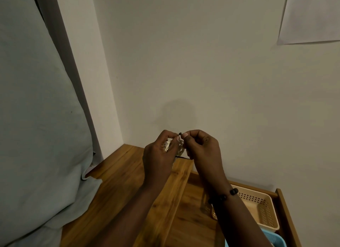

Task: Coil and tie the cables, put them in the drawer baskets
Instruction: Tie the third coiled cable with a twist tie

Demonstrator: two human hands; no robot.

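Against plain wall, my left hand [158, 154] grips the coiled cable [170, 145]; my right hand [202, 147] pinches the tie [181, 133] just above. I judge tying underway; next, cinch it.

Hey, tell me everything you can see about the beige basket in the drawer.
The beige basket is a rectangular tray that looks like plastic, with rows of small holes in its walls and a rolled rim. It sits upright in the open wooden drawer, at the far right end, just beyond a blue basket. What shows of its inside looks empty. The right forearm crosses in front and hides its left end. Neither hand touches it.
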